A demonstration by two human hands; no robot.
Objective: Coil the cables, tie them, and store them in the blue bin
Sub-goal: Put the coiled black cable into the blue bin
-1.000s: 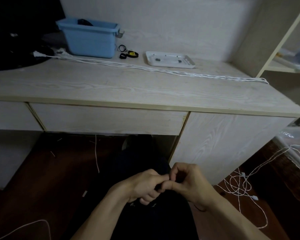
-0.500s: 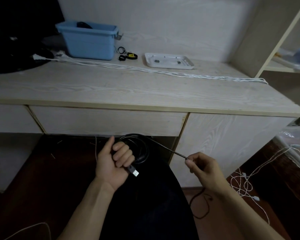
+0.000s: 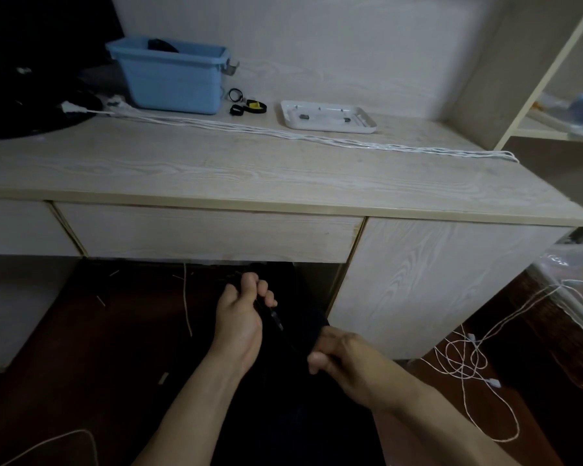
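Right hand (image 3: pixel 342 359) now lower, nearer left hand (image 3: pixel 241 317); black cable (image 3: pixel 276 322) barely discernible.

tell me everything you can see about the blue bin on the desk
The blue bin is a rectangular, plastic-looking tub in light blue with a flared rim and a small grey clip or handle on its right end. It stands upright and open-topped at the back left of the desk, close to the wall. Something dark pokes above its rim; what it is cannot be told. White cables run along the desk just in front of its base. Neither hand touches it.
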